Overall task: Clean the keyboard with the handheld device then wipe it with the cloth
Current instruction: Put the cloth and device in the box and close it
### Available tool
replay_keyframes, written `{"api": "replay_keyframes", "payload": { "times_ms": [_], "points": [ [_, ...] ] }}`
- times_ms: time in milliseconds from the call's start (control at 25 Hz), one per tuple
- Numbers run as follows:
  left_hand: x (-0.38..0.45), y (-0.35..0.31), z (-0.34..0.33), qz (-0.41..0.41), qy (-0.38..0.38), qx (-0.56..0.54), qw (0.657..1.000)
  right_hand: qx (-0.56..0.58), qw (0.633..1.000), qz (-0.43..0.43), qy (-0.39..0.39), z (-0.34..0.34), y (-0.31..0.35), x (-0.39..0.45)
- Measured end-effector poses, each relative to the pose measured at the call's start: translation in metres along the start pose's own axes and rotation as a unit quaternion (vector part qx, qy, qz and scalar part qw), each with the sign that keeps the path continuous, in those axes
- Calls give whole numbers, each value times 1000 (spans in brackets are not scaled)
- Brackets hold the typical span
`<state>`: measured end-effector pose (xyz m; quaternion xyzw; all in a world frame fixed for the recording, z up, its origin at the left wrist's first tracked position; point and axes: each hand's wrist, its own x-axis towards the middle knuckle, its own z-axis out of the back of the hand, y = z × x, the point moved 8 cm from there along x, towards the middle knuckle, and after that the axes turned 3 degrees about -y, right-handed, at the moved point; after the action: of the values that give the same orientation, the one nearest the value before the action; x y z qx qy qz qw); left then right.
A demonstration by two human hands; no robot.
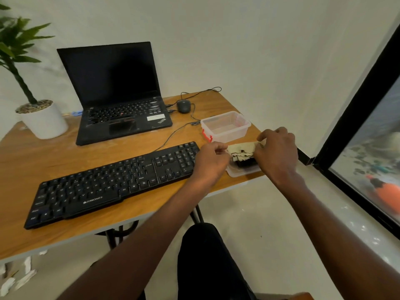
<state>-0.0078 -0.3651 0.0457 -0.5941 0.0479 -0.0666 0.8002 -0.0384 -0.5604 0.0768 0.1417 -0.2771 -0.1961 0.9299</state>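
Left hand (211,161) and right hand (278,151) pinch the cloth (242,149) stretched between them.

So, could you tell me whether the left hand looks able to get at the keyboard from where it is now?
Probably yes. The left hand hovers at the right end of the keyboard, whose keys lie uncovered. But it is busy: with the right hand it pinches the cloth, which it would need to release first.

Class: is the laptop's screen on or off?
Off. The open laptop's screen is uniformly black, with no image or glow showing.
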Motion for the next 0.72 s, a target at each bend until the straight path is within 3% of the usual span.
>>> {"api": "replay_keyframes", "payload": {
  "times_ms": [160,280,360,480,600,720],
  "points": [
    [-29,-9,62,-101,-66,75,990,118,991,47,-29,16,43,-20],
    [-64,10,134,-177,-150,216,948,244,959,131,55,-3,105,-56],
    [-85,42,187,-146,-225,348,898,259,941,172,136,-35,139,-82],
    [-116,92,258,-17,-300,451,841,104,959,182,191,-82,154,-98],
    [-143,131,297,85,-323,440,833,50,961,174,207,-96,151,-101],
    [-142,141,307,86,-325,426,840,53,963,176,198,-100,152,-98]
  ]
}}
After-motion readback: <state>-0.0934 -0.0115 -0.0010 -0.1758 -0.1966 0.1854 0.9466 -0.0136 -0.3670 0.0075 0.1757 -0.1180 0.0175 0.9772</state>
